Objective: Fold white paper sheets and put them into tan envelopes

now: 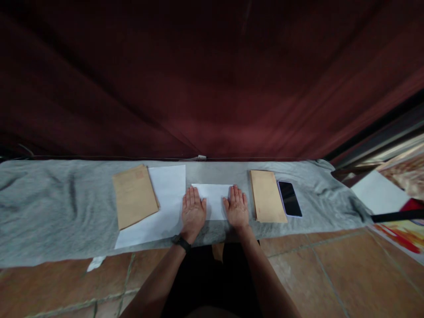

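Note:
A white sheet of paper (215,202), apparently folded, lies on the grey cloth in front of me. My left hand (193,211) rests flat on its left end, palm down, with the thumb apart from the fingers. Over the right end my right hand (236,208) is laid flat in the same way. Larger white paper (170,194) spreads out to the left of my left hand. Brown envelopes (135,196) lie partly over that paper. Another stack of brown envelopes (269,196) sits just right of my right hand.
A phone (289,198) with a dark screen lies beside the right stack. The grey cloth (62,207) covers a long narrow surface, with a dark red curtain (212,97) behind it. Tiled floor (314,265) shows below. A white scrap (96,263) is at the lower left.

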